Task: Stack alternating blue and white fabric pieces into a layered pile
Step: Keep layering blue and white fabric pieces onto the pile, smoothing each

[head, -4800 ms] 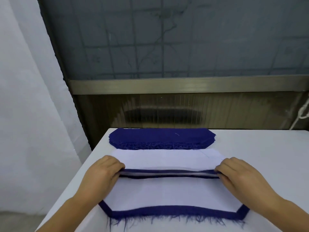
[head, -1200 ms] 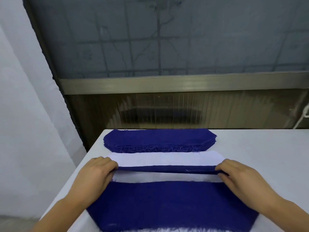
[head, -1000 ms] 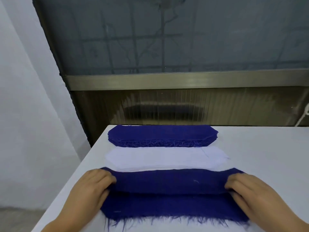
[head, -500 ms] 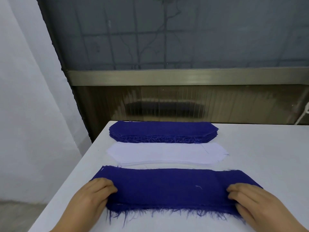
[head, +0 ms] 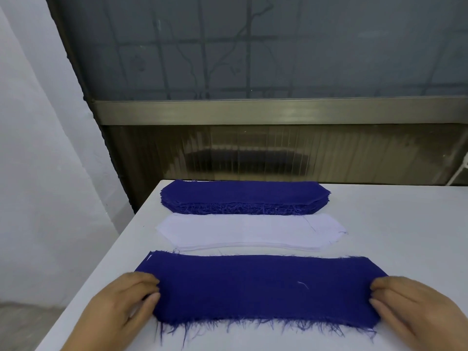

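A blue fabric piece [head: 266, 287] with a frayed near edge lies on top of the near pile at the table's front. A sliver of white shows under its left corner. My left hand [head: 126, 300] pinches its left end with curled fingers and thumb. My right hand [head: 410, 307] pinches its right end the same way. Behind it lies a flat stack of white pieces [head: 248, 231]. Farther back sits a thicker stack of blue pieces [head: 243, 196].
The white table [head: 405, 224] stretches off to the right of the three piles. Its left edge drops to the floor beside a white wall. A dark window with a metal sill stands behind the far edge.
Both hands carried a blue piece from the back toward me and laid it flat over the white top of the near pile. The hands now sit at its two ends.
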### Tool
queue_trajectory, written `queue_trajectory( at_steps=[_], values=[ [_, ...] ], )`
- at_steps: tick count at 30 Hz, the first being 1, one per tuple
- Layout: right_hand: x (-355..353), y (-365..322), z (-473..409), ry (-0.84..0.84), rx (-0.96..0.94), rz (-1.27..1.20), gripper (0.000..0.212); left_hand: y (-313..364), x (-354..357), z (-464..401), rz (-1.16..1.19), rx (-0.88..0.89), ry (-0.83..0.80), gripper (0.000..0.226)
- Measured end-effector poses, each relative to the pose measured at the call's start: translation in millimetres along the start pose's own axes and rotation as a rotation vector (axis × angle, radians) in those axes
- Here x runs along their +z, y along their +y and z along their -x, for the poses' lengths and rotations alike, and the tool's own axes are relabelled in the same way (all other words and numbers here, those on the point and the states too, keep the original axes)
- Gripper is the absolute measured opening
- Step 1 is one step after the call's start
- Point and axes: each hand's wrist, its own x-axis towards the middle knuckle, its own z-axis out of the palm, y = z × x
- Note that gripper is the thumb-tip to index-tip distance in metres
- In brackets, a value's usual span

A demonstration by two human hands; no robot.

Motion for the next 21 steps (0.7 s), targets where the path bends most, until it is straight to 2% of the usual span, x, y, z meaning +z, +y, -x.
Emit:
queue_trajectory(
  at_steps=[3, 6, 10, 15, 18, 21],
  values=[
    [-10, 10, -21, -0.099, 0.112, 0.087, 0.048, -3, -4, -21, -0.189, -0.152, 0.013, 0.058],
    [-11, -4, -58, -0.137, 0.177, 0.035, 0.018, 12, 4, -58, -0.251, -0.214, -0.038, 0.042],
    [22, -33, -114, -0.295, 0.236, -0.205, 0.005, 55, 50, -115, -0.090, -0.143, -0.162, 0.008],
    [67, -37, -145, -0.490, 0.410, -0.390, 0.014, 71, 113, -159, 0.127, -0.187, -0.306, 0.023],
    [78, -30, -140, -0.475, 0.448, -0.461, 0.008, 65, 130, -157, 0.272, -0.233, -0.320, 0.019],
    [85, -27, -143, -0.468, 0.441, -0.444, 0.004, 59, 138, -152, 0.259, -0.196, -0.290, 0.020]
  ],
)
